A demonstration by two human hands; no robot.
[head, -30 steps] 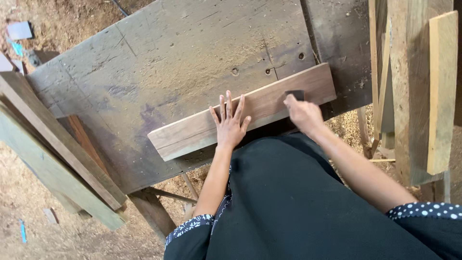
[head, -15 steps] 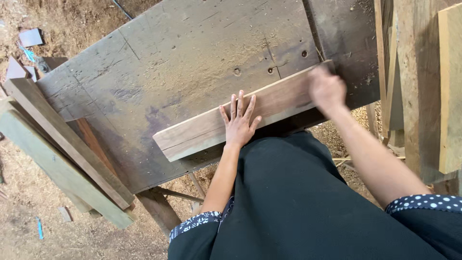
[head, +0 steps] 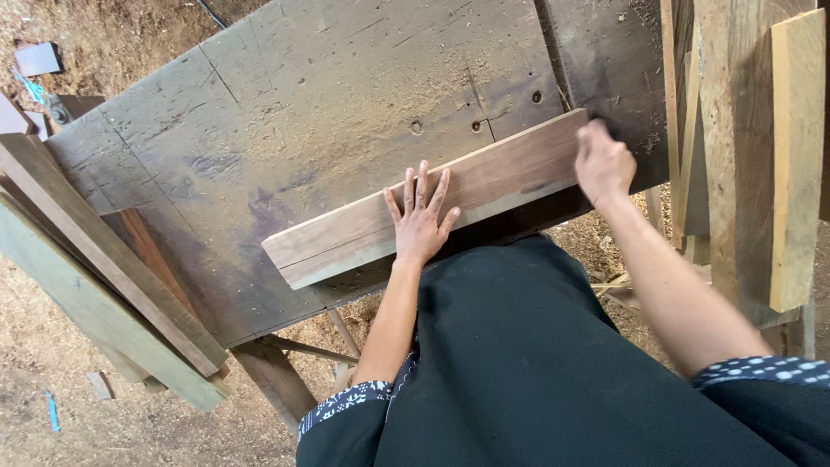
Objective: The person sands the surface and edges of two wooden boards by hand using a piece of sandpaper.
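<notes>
A long reddish-brown wooden board [head: 346,238] lies slantwise along the near edge of a worn grey workbench [head: 303,112]. My left hand [head: 421,216] rests flat on the middle of the board, fingers spread. My right hand [head: 603,164] is blurred at the board's right end, closed over a small dark block [head: 610,130] that is mostly hidden under the fingers. Both arms have dark sleeves with dotted cuffs.
Two long planks [head: 104,285] lean against the bench's left side. Upright pale planks [head: 795,156] stand at the right. Sawdust [head: 52,415] covers the floor, with small scraps at the upper left. A bench leg [head: 277,380] shows below the top.
My right hand has slid with the dark block along the board toward its right end. My left hand has stayed flat on the board. The view has shifted slightly.
</notes>
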